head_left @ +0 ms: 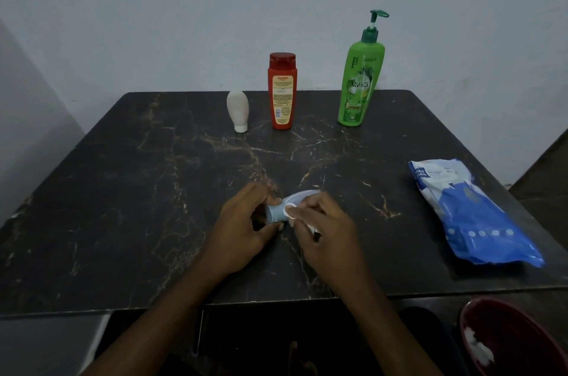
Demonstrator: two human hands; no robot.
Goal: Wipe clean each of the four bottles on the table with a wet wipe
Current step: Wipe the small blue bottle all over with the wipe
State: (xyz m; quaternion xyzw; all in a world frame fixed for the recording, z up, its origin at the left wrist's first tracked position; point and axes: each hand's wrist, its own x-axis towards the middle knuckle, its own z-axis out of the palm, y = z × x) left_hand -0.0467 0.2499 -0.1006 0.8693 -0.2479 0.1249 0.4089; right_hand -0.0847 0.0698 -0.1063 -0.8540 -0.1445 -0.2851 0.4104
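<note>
head view: we're wiping the pale blue bottle [275, 213] above the near worktop [147, 197] — left hand [246, 223] grips its cap, right hand [327, 229] pinches the wet wipe [292, 210] against it; next, probably rotate it.

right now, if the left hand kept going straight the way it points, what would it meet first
The left hand points forward and right, gripping the light blue bottle. Straight on it would most likely meet the right hand holding the wet wipe against that bottle.
</note>
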